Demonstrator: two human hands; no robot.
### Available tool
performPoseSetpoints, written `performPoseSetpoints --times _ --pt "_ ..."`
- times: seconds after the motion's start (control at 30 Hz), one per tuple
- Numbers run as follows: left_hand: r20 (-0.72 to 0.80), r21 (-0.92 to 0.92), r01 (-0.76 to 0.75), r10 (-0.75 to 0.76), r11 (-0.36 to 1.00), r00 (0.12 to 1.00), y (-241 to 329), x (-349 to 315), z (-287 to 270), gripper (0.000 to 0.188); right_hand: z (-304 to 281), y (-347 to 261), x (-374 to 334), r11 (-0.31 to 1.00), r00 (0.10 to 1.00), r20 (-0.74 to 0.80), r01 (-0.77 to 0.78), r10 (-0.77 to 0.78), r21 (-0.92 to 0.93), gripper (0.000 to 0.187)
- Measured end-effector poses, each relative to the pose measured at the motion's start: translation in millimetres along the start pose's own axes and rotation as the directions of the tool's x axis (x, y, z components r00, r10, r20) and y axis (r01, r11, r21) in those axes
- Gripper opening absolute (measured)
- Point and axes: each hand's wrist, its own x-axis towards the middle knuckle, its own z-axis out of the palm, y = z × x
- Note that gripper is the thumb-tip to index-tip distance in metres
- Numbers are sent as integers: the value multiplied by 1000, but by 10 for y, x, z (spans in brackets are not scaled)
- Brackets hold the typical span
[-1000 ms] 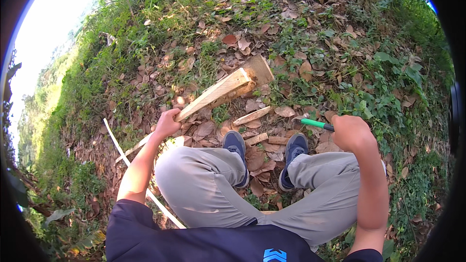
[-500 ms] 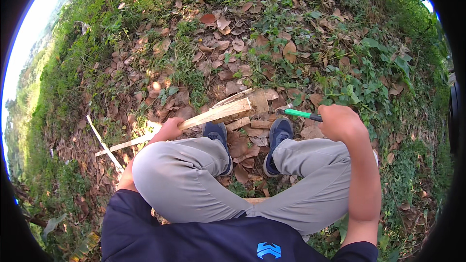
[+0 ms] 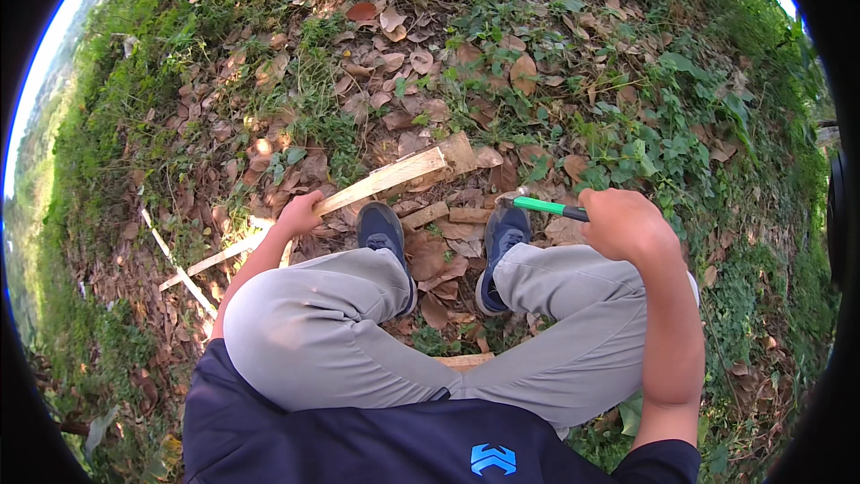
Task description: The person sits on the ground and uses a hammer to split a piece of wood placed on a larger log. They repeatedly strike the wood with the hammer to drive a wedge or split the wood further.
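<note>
My left hand is closed round a pale wooden slat that slopes up to the right in front of my left shoe. The slat's far end lies over a wider, rougher piece of wood. Behind my left hand, a long strip runs down to the left and crosses a thinner strip. My right hand grips a hammer by its green and black handle. The hammer's head, small in view, hovers by the toe of my right shoe, apart from the slat.
Two short wood blocks, one tilted and one flat, lie between my shoes. Under my legs shows another piece of wood. Dry leaves and green plants cover the ground around.
The slat's far end and the wider wood have shifted slightly away from me. My right hand still holds the hammer, its head now nearer my right shoe's toe. The whole view has shifted a little.
</note>
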Motion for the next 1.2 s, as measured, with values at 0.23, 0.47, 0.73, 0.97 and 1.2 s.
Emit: performPoseSetpoints --times 0.23,0.47,0.73,0.97,1.2 --pt "56 47 72 -75 996 996 -72 71 99 44 11 -32 10 1000 1000 -10 -5 5 -7 24" --pt "-15 95 140 -140 986 990 -18 78 205 42 58 -79 35 1000 1000 12 17 -16 -24 25" --pt "-13 190 132 -132 973 991 91 139 199 39 27 -98 -8 1000 1000 1 12 -12 -16 28" --pt "-66 192 207 -198 959 978 54 54 326 44 -61 -248 -45 997 999 31 -21 23 -76 27" --pt "-232 196 141 -94 970 968 -61 -32 511 41 -8 -332 -50 995 1000 22 1 1 -103 26"
